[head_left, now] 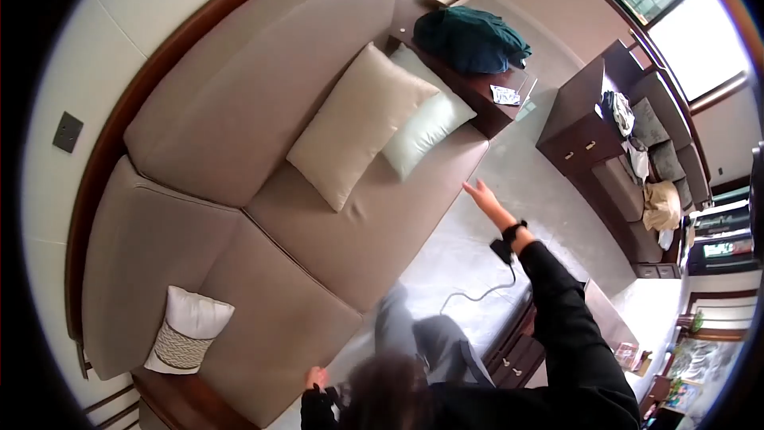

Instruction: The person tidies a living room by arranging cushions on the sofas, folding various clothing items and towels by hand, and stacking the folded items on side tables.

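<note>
My right hand [485, 197] reaches out with its fingers stretched and nothing in it, over the floor near the front edge of the sofa seat. A black strap with a small box [503, 250] sits on that wrist, and a grey cable [477, 298] hangs from it. My left hand [316, 378] is low in the view beside the edge of the taupe sofa [278, 326]; its fingers show only small, apart, with nothing seen in them. Whether it touches the sofa I cannot tell. A beige pillow [362, 127] overlaps a pale green pillow [430, 115] on the seat.
A white cushion with a woven band [189, 329] lies at the sofa's left end. Dark cloth [469, 38] rests on a brown side table [485, 107]. A dark drawer cabinet [509, 362] stands at my right. Another sofa [621, 183] holds clothes and cushions.
</note>
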`<state>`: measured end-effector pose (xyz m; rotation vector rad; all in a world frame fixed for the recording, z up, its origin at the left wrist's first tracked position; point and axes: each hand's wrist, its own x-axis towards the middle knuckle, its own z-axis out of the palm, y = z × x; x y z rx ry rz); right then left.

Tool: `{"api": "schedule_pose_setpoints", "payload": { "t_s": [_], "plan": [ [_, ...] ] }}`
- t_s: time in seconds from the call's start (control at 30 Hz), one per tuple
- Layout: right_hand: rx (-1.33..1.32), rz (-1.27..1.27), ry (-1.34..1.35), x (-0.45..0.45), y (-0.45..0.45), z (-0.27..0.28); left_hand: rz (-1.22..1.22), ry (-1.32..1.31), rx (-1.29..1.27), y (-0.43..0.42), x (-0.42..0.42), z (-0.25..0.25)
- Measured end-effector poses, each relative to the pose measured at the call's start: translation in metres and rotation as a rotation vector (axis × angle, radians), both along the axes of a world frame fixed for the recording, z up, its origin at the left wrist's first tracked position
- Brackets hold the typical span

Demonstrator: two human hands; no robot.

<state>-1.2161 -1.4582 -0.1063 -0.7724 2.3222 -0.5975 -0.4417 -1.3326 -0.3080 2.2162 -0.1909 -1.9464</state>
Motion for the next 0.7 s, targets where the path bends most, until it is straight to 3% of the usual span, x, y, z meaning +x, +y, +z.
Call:
{"api": "schedule_pose_setpoints", "payload": {
  "t_s": [0.07,0.13,0.2,0.3,0.33,0.4,0.43,0.47,0.5,0.53,0.57,0.6,0.63,0.7],
  "plan": [
    [0.037,0.128,0.060,-0.028,-0.068,0.009,-0.087,-0.032,-0.106,-0.018,-0.033,0.011],
    [0.097,0.427,0.593,-0.047,-0.140,0.032,-0.186,-0.058,-0.283,-0.054,-0.078,0.036],
    [0.015,0.520,0.779,-0.073,-0.205,0.028,-0.297,-0.067,-0.490,-0.109,-0.139,0.090],
    [-0.051,0.331,0.573,-0.097,-0.300,0.016,-0.488,-0.099,-0.800,-0.184,-0.234,0.178],
    [-0.106,0.274,0.502,-0.102,-0.324,0.008,-0.319,0.058,-0.633,-0.190,-0.246,0.188],
    [-0.036,0.156,0.381,-0.091,-0.354,0.009,-0.502,-0.114,-0.966,-0.179,-0.245,0.184],
    [0.042,0.167,0.112,-0.090,-0.369,0.008,-0.269,0.006,-0.753,-0.186,-0.234,0.175],
    [0.050,0.176,0.095,-0.090,-0.375,0.005,-0.043,0.127,-0.529,-0.186,-0.226,0.166],
    [-0.050,0.183,0.013,-0.083,-0.374,0.009,-0.123,0.017,-0.584,-0.195,-0.260,0.214],
    [-0.149,0.186,-0.065,-0.077,-0.372,0.009,-0.176,-0.013,-0.646,-0.194,-0.268,0.222],
    [-0.359,0.169,-0.371,-0.070,-0.369,0.000,-0.237,-0.075,-0.710,-0.198,-0.284,0.231],
    [-0.425,0.162,-0.450,-0.045,-0.354,0.023,-0.296,-0.133,-0.786,-0.210,-0.303,0.235],
    [-0.366,0.253,-0.290,-0.021,-0.340,0.030,-0.234,0.007,-0.831,-0.226,-0.317,0.236],
    [-0.460,0.706,0.223,0.044,-0.283,0.079,-0.080,0.324,-0.898,-0.270,-0.360,0.271]
  ]
}}
